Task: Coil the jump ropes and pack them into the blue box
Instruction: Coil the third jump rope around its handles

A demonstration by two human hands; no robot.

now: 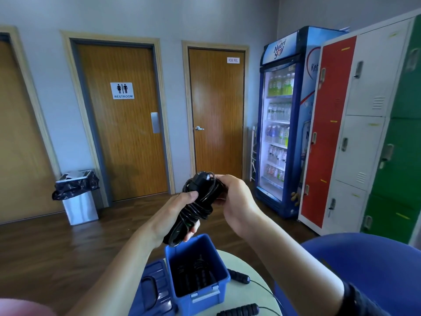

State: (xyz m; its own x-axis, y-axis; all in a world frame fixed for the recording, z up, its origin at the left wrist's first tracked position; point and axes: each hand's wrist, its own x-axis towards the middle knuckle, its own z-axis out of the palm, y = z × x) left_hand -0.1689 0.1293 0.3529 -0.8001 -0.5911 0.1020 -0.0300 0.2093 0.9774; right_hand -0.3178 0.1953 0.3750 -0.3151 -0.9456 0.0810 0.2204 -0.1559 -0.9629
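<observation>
Held rope [198, 201]: black, wound into a tight bundle, with the thin cord lapped round its handles. It is carried in mid-air over the far corner of the box [189, 303]. Whether its lower end touches the rim cannot be told.

Left hand [180, 213]: fingers and thumb are curled round the lower half of the bundle in a full grip.
Right hand [237, 197]: fingers are wrapped round the upper end, by the handle caps. Whether a cord end is being tucked cannot be told.

Box: blue, open, set on the table [246, 295]. The lid [155, 290] is laid just beside it, on the left. Packed ropes [198, 274] are seen inside, dark and coiled; the count is unclear.

Loose rope [239, 275]: uncoiled, on the table right of the box, with its handles apart and the cord trailing between them.

Handling, as judged:
- The bundle is light and nothing about it is fragile.
- The cord is thin, springy and probably slick, so turns are likely to be thrown off if the grip is eased too early.
- The handles are stiff and textured, so they offer the surest hold.
- Hold is best taken across handles and wraps together, so the coil is pinned.
- The loose rope is best lifted by both handles.
</observation>
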